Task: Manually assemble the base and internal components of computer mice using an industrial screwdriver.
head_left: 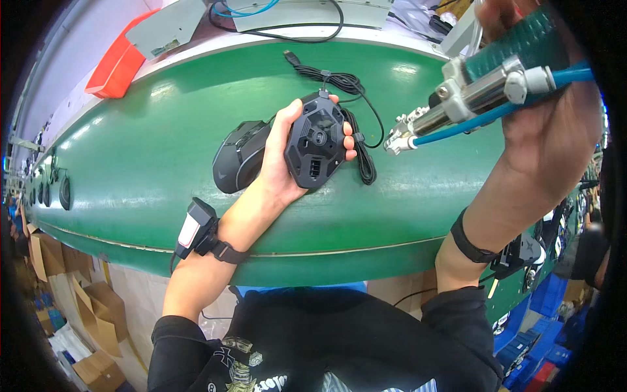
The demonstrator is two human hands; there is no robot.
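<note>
Two bare hands are working over a green bench (163, 144) that is stretching across the frame. Near the centre, the left hand (282, 157) is gripping a black mouse (318, 140), its thumb and fingers closing on opposite sides while the underside is facing up. Just left of it, a second black mouse (238, 160) is resting top side up; whether it is touching the hand, I cannot tell. Black cable (343, 81) is lying in tied coils above and to the right of the held mouse. At the upper right, the right hand (552, 127) is wrapping round the dark green handle of a silver-barrelled tool (483, 78) with blue tubing; its tip is pointing toward the lower left, near the held mouse but apart from it. Both forearms are wearing black strapped devices (199, 228). An orange-red bin (121, 65) is sitting at the upper left, cardboard boxes (101, 310) are standing at the lower left, and blue crates (548, 297) are filling part of the lower right.
</note>
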